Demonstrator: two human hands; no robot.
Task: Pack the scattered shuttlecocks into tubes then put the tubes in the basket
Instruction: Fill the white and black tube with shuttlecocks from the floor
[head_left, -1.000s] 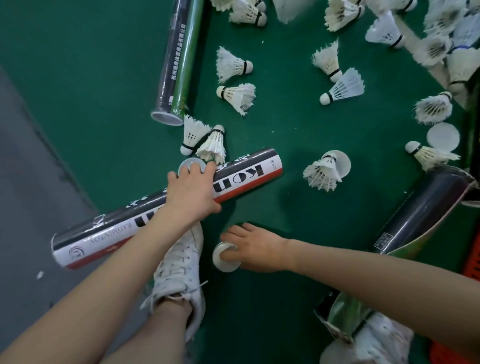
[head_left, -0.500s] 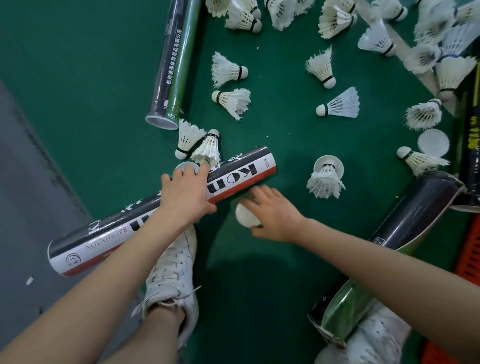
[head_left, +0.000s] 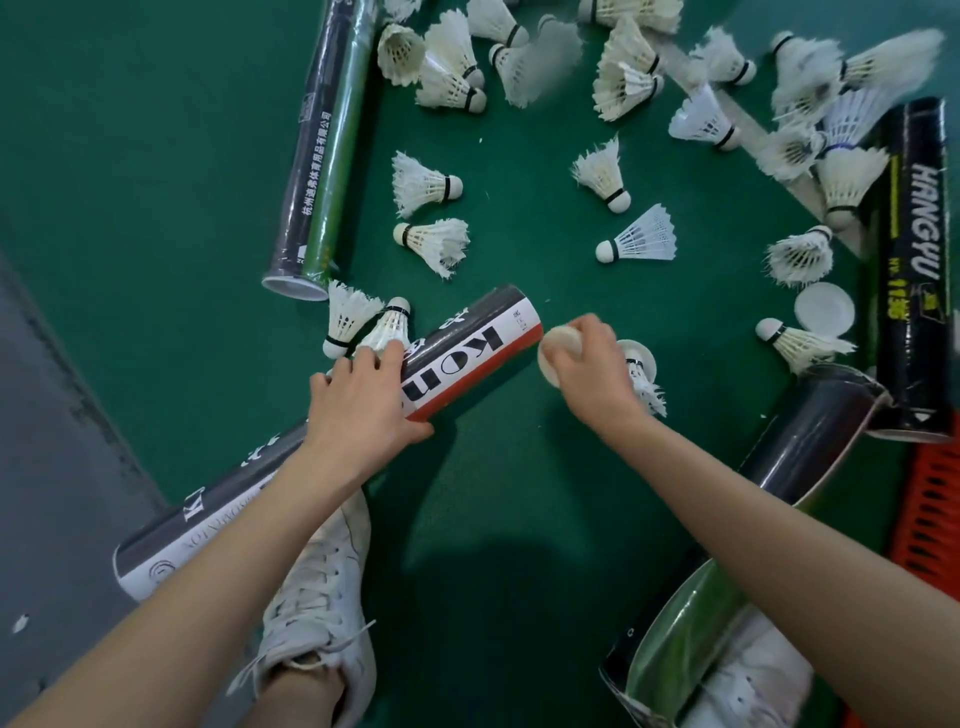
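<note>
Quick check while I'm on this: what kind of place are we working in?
Most likely a badminton court in a sports hall: green sports flooring crossed by a white line, feather shuttlecocks scattered over it, and shuttlecock tubes lying among them.

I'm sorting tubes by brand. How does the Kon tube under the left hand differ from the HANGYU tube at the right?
The Kon tube has black, white and red bands; the HANGYU tube is black with white and yellow print. The left hand grips the Kon tube and the right hand holds a white cap at its end; no hand touches the HANGYU tube. Both lie on the green floor.
</note>
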